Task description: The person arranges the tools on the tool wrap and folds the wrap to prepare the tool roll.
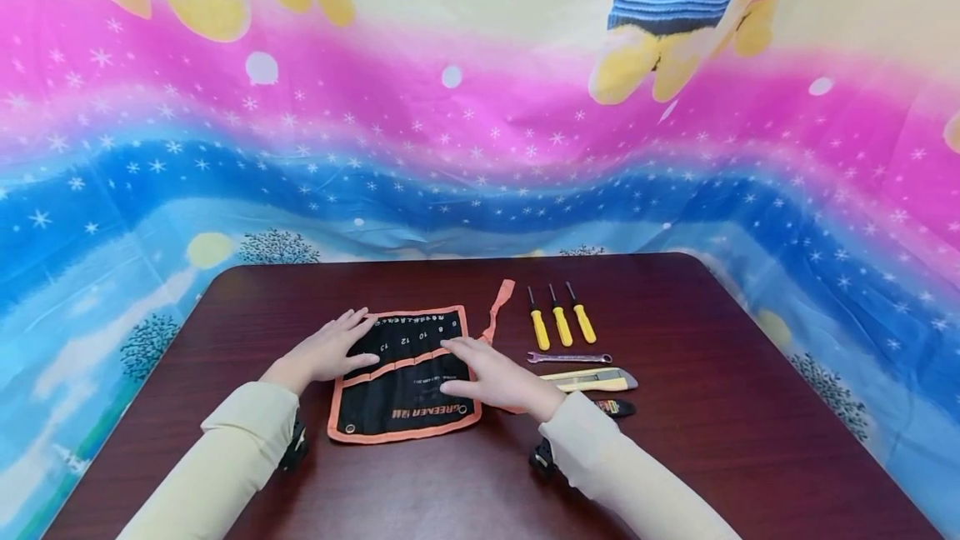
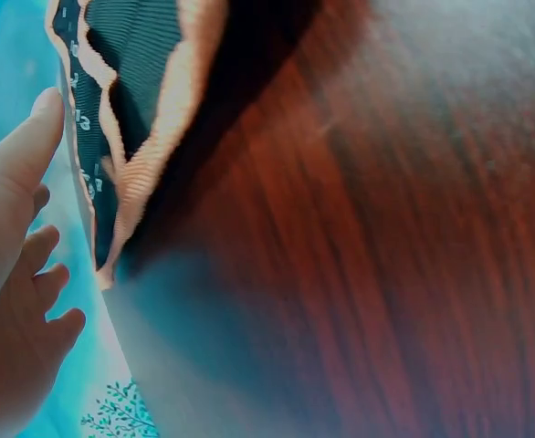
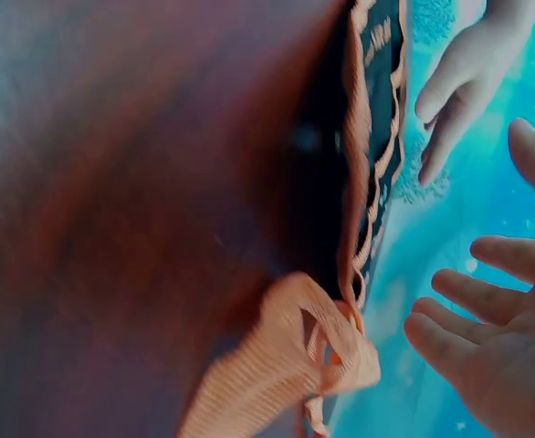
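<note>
Lying spread out, black pouch (image 1: 401, 386), orange edging (image 1: 405, 438)

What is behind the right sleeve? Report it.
Just beyond the right sleeve, a pale yellow utility knife and a dark labelled object show partly. Whatever the sleeve and right hand cover cannot be seen.

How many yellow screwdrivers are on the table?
3. They lie side by side beyond the wrench, right of the black pouch: left screwdriver, middle screwdriver, right screwdriver. Any inside the pouch would be hidden.
</note>
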A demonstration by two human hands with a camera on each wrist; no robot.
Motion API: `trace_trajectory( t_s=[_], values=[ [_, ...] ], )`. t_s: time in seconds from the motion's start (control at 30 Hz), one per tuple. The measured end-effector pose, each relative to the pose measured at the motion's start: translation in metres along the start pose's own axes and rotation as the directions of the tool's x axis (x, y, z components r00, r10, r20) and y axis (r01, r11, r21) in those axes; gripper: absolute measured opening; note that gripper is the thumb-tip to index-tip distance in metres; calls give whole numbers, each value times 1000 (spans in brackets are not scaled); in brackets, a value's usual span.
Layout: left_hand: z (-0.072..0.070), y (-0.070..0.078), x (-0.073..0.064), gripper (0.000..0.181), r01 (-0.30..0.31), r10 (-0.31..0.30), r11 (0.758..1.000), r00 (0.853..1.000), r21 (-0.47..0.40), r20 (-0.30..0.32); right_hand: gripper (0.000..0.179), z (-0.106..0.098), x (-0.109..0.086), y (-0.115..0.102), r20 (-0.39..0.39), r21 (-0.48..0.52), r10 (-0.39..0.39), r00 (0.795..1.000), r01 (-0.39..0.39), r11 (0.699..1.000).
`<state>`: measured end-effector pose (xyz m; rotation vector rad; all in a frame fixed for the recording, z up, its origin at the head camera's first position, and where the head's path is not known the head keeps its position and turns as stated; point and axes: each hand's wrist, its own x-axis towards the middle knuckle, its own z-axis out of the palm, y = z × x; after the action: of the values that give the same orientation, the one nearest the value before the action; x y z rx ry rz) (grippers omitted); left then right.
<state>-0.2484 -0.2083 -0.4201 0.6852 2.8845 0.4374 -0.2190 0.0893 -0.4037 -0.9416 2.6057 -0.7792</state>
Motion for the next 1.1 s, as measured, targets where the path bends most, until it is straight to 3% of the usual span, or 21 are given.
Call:
trace_trajectory(
  t_s=[0.17, 0.47, 0.77, 1.1],
  values=[
    [3, -2, 1, 70, 4, -4, 1000, 999, 0, 34, 61, 9, 0, -1, 10, -94, -30, 999, 31, 995],
    [10, -5, 3, 72, 68, -68, 998, 995, 6, 74, 32, 18, 0, 1, 61, -241, -68, 996, 81, 967],
    [13, -4, -1, 72, 86, -85, 996, 993, 0, 76, 26, 17, 0, 1, 81, -250, -38, 996, 57, 967],
    [20, -2, -11, 73, 117, -120, 992, 992, 51, 48, 21, 17, 7, 6, 52, -227, -19, 998, 30, 974]
  ],
)
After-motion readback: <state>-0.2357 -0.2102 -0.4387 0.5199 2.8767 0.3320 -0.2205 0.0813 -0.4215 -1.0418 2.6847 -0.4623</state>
